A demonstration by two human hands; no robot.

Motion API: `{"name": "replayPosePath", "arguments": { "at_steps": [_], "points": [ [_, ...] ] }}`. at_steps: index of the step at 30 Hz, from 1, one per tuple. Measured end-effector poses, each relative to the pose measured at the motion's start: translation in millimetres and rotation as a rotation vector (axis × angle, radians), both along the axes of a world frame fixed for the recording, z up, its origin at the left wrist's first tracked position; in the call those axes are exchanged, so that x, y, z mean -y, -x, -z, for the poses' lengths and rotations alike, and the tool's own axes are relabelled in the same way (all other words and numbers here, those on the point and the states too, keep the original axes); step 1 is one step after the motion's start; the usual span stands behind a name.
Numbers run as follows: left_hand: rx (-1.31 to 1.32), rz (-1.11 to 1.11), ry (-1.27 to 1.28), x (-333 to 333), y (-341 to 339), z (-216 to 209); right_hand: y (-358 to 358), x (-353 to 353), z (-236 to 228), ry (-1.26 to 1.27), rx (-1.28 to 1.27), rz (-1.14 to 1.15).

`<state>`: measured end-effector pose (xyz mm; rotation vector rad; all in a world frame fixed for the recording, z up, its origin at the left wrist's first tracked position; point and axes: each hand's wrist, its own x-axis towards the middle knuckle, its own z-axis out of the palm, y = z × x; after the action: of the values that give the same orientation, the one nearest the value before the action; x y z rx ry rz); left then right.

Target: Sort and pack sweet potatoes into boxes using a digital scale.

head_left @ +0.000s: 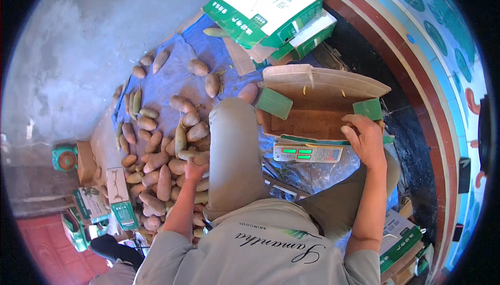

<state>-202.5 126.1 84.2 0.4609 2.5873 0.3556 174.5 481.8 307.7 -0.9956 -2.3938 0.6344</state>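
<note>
My left hand reaches into a heap of long, dusty tan and green gourds on my left. Its fingers are closed around the end of a gourd, partly hidden by the hand. My right hand is over the near right corner of an open cardboard box, thumb and fingers loosely bent and apart, with nothing visible between them. The box has green end flaps and a few small yellowish bits inside. It sits on a digital scale with lit green displays.
A blue tarp under the gourds carries several scattered ones farther off. White and green cartons are stacked at the far side. More cartons stand at lower left and lower right. A tiled wall curves along the right.
</note>
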Motion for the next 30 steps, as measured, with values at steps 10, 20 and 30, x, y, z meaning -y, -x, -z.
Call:
{"name": "replayPosePath", "arguments": {
  "at_steps": [10,20,30],
  "points": [
    [-0.009,-0.183,-0.982,-91.6,8.7,-193.0,-12.3,6.0,2.2,-0.012,-0.015,-0.124],
    [0.514,0.212,-1.235,-178.7,-71.9,-300.3,-22.4,14.1,-1.9,-0.153,0.106,-0.19],
    [0.504,0.556,-0.817,-283.0,-144.7,-238.2,-25.5,14.9,15.8,-0.245,0.218,-0.171]
  ]
}}
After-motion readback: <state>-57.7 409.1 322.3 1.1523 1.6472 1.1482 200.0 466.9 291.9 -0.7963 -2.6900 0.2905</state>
